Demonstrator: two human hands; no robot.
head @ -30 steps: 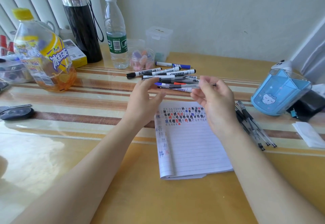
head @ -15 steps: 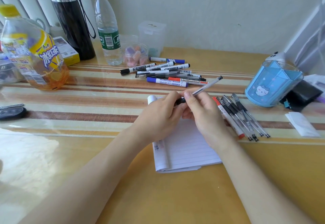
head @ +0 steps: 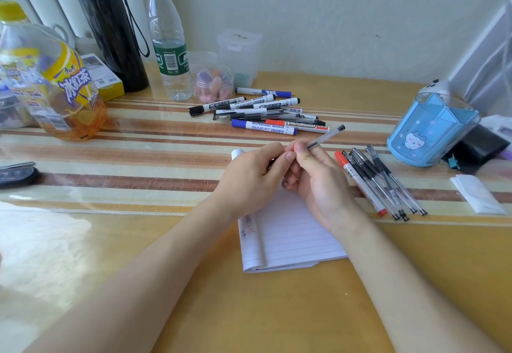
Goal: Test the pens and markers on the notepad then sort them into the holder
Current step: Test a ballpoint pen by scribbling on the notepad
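Over the lined notepad (head: 288, 241) my right hand (head: 318, 183) pinches a clear black-ink pen (head: 327, 136) whose back end points up and right. My left hand (head: 255, 175) grips the pen's front end, which is hidden between the fingers. A pile of whiteboard markers and pens (head: 263, 114) lies beyond the hands. A row of several pens and one red marker (head: 379, 183) lies right of the notepad. The blue pen holder (head: 429, 131) stands at the right.
A yellow iced-tea bottle (head: 55, 81), a black flask (head: 110, 28) and a water bottle (head: 169, 39) stand at the back left. A small jar (head: 213, 83) and clear box (head: 238, 53) sit behind the markers. A folded tissue (head: 476, 194) lies at right.
Both hands came back from the marker pile to above the notepad with a pen. The left hand has closed round the pen's front end.
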